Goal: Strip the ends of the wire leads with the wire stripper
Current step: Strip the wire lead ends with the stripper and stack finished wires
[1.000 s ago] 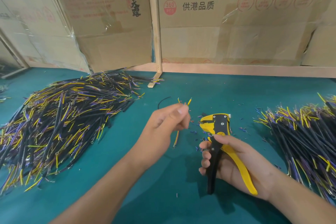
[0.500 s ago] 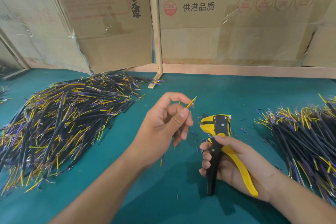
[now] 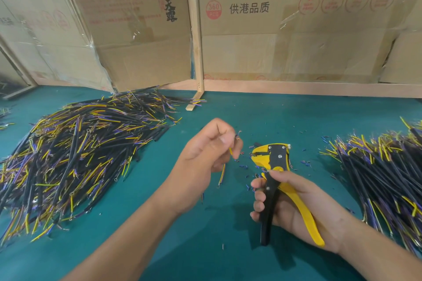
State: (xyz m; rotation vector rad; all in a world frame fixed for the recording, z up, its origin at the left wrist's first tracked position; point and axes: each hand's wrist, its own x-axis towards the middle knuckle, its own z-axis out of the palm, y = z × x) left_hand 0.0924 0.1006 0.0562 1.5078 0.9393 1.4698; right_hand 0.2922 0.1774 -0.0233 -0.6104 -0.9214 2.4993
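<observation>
The left hand (image 3: 205, 157) is curled around a thin wire lead (image 3: 222, 173), pinching it between thumb and fingers; a short dark tip pokes out above the knuckles and a yellow stretch hangs below the hand, its lower end above the tabletop (image 3: 228, 264). The right hand (image 3: 294, 203) grips the wire stripper (image 3: 272, 180) by its handles, fingers wrapped round the black handle while the yellow handle runs across the palm toward the wrist. The tool's yellow-and-black head points away from the person and slightly toward the left hand, just beside it but not touching the lead. The handles are spread apart.

Between and just beyond the two hands, small bits of cut insulation (image 3: 244, 165) lie scattered on the green tabletop. Left of the left hand, a large heap of black, yellow and purple leads (image 3: 75, 155) spreads across the surface. Right of the right hand lies a second heap of the same leads (image 3: 386, 178), running past the frame edge. Beyond both hands, cardboard boxes (image 3: 285, 29) stand along the far edge of the tabletop, with a wooden post (image 3: 196, 29) between them.
</observation>
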